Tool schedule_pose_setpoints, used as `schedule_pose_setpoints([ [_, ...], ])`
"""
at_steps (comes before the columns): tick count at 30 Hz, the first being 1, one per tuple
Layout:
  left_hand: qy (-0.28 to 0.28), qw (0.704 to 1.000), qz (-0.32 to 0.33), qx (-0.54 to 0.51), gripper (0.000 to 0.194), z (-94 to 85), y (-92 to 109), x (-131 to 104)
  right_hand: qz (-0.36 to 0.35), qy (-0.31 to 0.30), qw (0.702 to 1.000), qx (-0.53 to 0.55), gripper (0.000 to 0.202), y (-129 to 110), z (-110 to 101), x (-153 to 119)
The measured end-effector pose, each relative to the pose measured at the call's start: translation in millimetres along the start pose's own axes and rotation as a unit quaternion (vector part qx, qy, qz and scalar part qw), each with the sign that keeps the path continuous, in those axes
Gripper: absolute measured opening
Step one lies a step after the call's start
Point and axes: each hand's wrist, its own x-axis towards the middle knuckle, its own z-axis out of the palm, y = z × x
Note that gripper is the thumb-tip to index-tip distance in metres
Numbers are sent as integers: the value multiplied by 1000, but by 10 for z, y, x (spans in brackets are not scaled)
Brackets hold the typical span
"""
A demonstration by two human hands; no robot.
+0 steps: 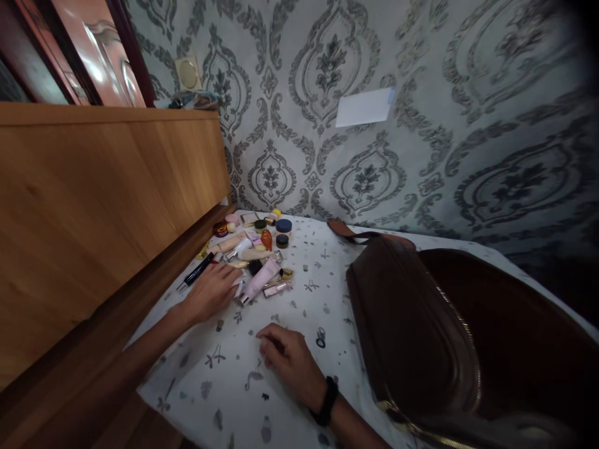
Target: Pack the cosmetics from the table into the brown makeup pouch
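Left hand (pixel 210 292) at cosmetics pile (pixel 257 254), grip unclear; right hand (pixel 292 362) half-curled, apparently empty. Work low: black cosmetic tube (pixel 197 272) alongside could roll.

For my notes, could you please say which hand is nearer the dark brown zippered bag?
Right: the right hand is beside the bag, not touching it; the left hand is farther, at the assorted cosmetics.
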Motion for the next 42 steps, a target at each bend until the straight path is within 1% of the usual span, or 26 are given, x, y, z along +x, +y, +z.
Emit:
schedule_pose_setpoints([
  [3,-7,999,-31,-21,40,85,-21,399,5,2,1000,6,17,-6,-2,-1],
  [5,-37,997,-50,-40,46,186,-67,656,6,4,1000,8,16,-13,-3,-2],
  [8,-81,993,-58,-62,39,296,-152,948,3,8,1000,7,16,-23,-5,-5],
  [10,-84,992,-60,-70,34,290,-187,1054,-2,10,1000,6,17,-26,-8,-7],
  [11,-81,992,-65,-73,34,256,-187,1077,-6,12,1000,5,17,-25,-9,-9],
  [14,-33,992,-99,-72,39,56,-83,1040,-12,14,1000,8,18,-20,-11,-14],
  [16,1,992,-120,-42,42,-99,82,947,-12,12,1000,15,17,-17,-12,-17],
  [17,2,992,-124,-17,43,-161,187,886,-13,12,1000,17,17,-17,-13,-18],
  [18,-10,993,-120,8,44,-202,299,819,-14,13,1000,18,17,-18,-14,-19],
  [20,-61,992,-105,41,46,-214,521,673,-17,14,1000,14,17,-22,-17,-20],
  [23,-134,986,-89,47,42,-103,767,465,-19,12,1000,9,17,-25,-17,-18],
  [25,-162,982,-86,43,42,-22,840,374,-25,12,1000,2,16,-20,-15,-15],
  [27,-163,983,-81,33,48,20,840,350,-37,18,999,-10,16,-9,-14,-12],
  [28,-150,985,-74,29,50,26,817,368,-45,24,998,-20,16,-2,-14,-9],
  [30,-114,991,-67,27,49,29,739,459,-59,44,996,-43,16,13,-17,-5],
  [32,-93,992,-82,35,42,39,636,600,-70,69,993,-59,16,29,-22,-2],
  [35,-112,987,-112,36,32,76,495,811,-64,96,993,-36,17,57,-26,0],
  [37,-122,987,-107,21,32,99,445,894,-52,103,993,1,18,81,-22,1],
  [39,-125,988,-94,3,33,112,444,910,-47,100,993,30,19,105,-14,3],
  [42,-127,988,-85,-11,30,125,504,833,-44,97,993,41,18,127,-5,10],
])
